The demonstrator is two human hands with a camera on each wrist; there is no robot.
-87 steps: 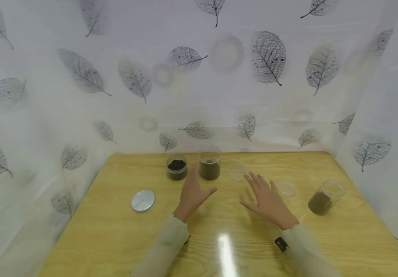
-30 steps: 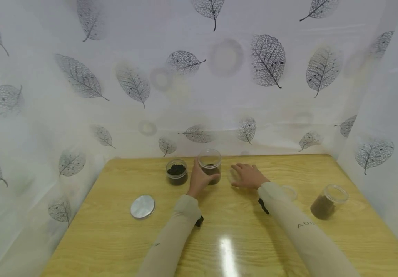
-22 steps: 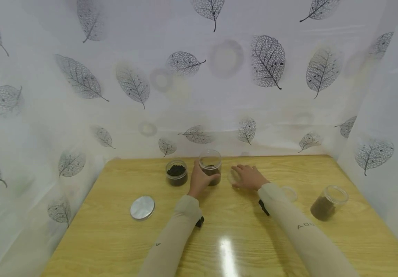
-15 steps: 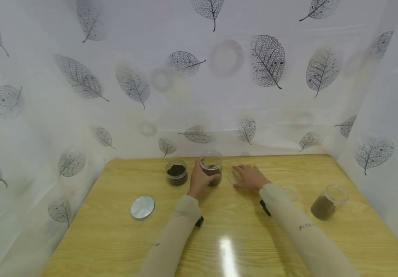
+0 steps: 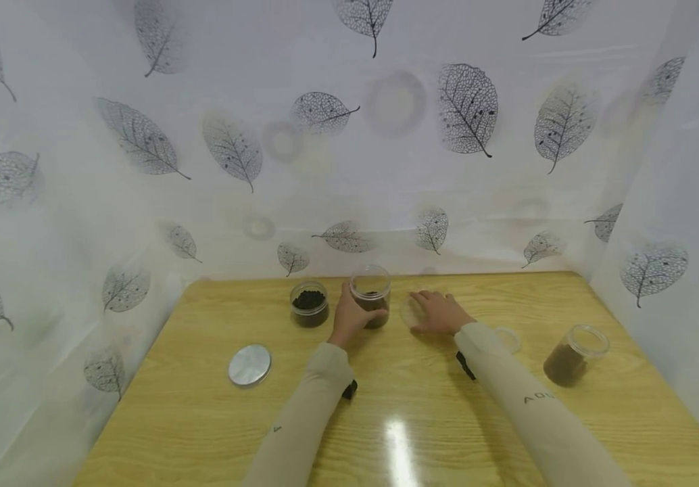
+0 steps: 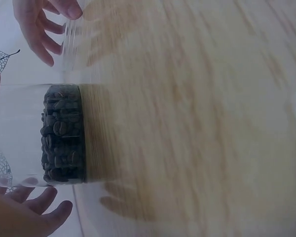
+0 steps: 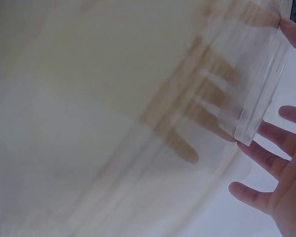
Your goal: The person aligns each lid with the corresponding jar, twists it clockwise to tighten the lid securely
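Note:
My left hand wraps around a clear jar standing at the back of the table, thumb across its front. Dark coffee beans fill the jar's lower part in the left wrist view, where its base is at the tabletop. Just to the right, my right hand reaches over a clear round lid lying flat. Its thumb is at one edge of the lid and its fingertips are at the opposite edge, as the right wrist view shows.
A low open jar of dark granules stands left of the left hand. Nearer lies a silver lid. A jar of brown contents stands at the right, and a small clear lid sits partly behind the right sleeve.
Since the oldest frame, both hands have moved forward from above the table. The left has taken hold of the jar and the right has come down onto the clear lid. Lately they barely move.

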